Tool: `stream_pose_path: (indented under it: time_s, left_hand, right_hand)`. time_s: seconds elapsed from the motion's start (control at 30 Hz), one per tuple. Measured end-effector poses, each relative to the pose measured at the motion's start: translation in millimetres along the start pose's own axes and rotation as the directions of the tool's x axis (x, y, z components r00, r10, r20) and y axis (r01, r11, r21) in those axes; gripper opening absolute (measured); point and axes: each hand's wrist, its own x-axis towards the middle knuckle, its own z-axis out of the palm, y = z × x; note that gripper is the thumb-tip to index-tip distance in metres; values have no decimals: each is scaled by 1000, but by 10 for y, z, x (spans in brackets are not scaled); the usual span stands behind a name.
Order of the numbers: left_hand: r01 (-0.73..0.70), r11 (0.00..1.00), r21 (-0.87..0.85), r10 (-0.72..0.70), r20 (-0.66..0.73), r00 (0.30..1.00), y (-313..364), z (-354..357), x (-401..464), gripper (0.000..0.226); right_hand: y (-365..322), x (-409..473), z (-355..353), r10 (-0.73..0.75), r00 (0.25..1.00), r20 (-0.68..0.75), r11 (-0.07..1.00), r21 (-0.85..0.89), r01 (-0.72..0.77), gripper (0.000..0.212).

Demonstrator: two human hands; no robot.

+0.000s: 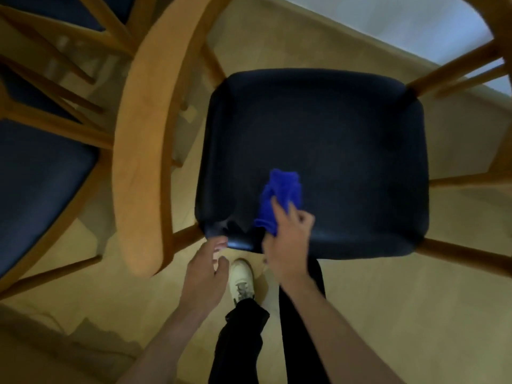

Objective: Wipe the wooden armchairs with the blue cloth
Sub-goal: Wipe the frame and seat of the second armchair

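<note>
Blue cloth [279, 198] sits bunched on the dark seat [332, 139] of the near armchair [144, 134], toward the seat's front left part, close to the front edge but not over it. The right hand [288, 239] is on the cloth's near end, fingers curled into the fabric and pinching it, the rest of the cloth spilling away from the fingertips across the seat. Blur softens the fingers, so exactly which ones clamp is hard to read.

Left hand [205, 270] hangs just off the seat's front left corner, fingers loosely curled, fingertips right at the corner's edge; whether they touch it, cannot tell. It holds nothing.

The seat spreads wide and bare behind and to the right of the cloth, all the way to its rounded back corners. The curved wooden armrest sweeps along the left side, a gap of floor [388, 300] between it and the seat edge. Wooden rails run out from the seat's corners on the right.

Below, a pale shoe [241, 278] and dark trousers [243, 342] stand right at the front edge. A second chair [41, 176] with a dark seat crowds the far left, near the armrest.
</note>
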Motion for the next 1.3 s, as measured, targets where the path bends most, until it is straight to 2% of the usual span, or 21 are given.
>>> stream_pose_path:
  time_s: [0.1, 0.17, 0.23, 0.3, 0.37, 0.43, 0.53, 0.63, 0.77, 0.9, 0.97, 1.07, 1.13, 1.2, 1.23, 1.3]
  left_hand:
    - [103, 994, 41, -101, -41, 994, -225, -128, -110, 34]
    - [157, 986, 48, -153, -79, 985, -319, -238, -129, 32]
    - [144, 988, 53, -139, -91, 986, -348, -301, -135, 32]
    - [90, 994, 58, -85, -78, 993, -296, -296, -143, 34]
    - [26, 998, 52, -23, -48, 999, -207, -224, -136, 36]
    - [-33, 998, 45, 34, -21, 999, -105, -108, -137, 38]
    - [-85, 996, 13, 85, -21, 996, -6, 106, -129, 35]
    - [-91, 996, -26, 91, -5, 996, 26, 319, -123, 35]
    - [-34, 998, -53, 33, -15, 999, -24, 493, -179, 36]
    - [34, 997, -68, -38, -53, 998, -222, 462, -381, 32]
    - [120, 990, -75, -125, -61, 990, -374, 386, -460, 32]
    - [208, 976, -59, -212, -87, 973, -543, 266, -495, 31]
    - [237, 971, -28, -238, -135, 962, -598, 191, -505, 30]
    - [265, 964, -7, -262, -184, 947, -635, 86, -490, 28]
    - [286, 958, -24, -284, -215, 934, -640, 13, -486, 27]
    - [300, 953, -38, -299, -267, 916, -646, -163, -495, 28]
  right_hand:
    - [-497, -259, 421, -137, 985, 109, 991, 23, 136, 70]
    - [-574, -356, 520, -254, 951, 176, 967, 40, 251, 63]
    - [-450, -386, 445, -392, 874, 285, 916, 39, 398, 61]
    - [-217, -391, 229, -452, 839, 302, 883, 22, 468, 63]
    - [74, -380, -63, -399, 899, 181, 915, 9, 404, 67]
    - [477, -366, -420, -251, 968, -6, 968, -27, 250, 65]
    - [1242, -305, -980, 15, 969, -248, 995, -92, -39, 52]
    - [1699, -285, -1173, 223, 918, -328, 971, -14, -240, 60]
    - [1315, -311, -619, 201, 917, -345, 979, 36, -202, 59]
    - [699, -469, -32, 187, 944, -272, 980, 117, -160, 68]
    - [554, -544, 93, 143, 976, -164, 984, 129, -123, 75]
    - [279, -738, 284, -9, 999, 35, 983, 185, 3, 81]
    - [-13, -842, 494, -170, 972, 164, 966, 223, 131, 75]
    - [-320, -928, 689, -334, 888, 318, 935, 234, 267, 66]
    - [-434, -956, 746, -350, 866, 357, 925, 277, 259, 62]
    - [-547, -1013, 746, -280, 890, 359, 919, 368, 140, 63]
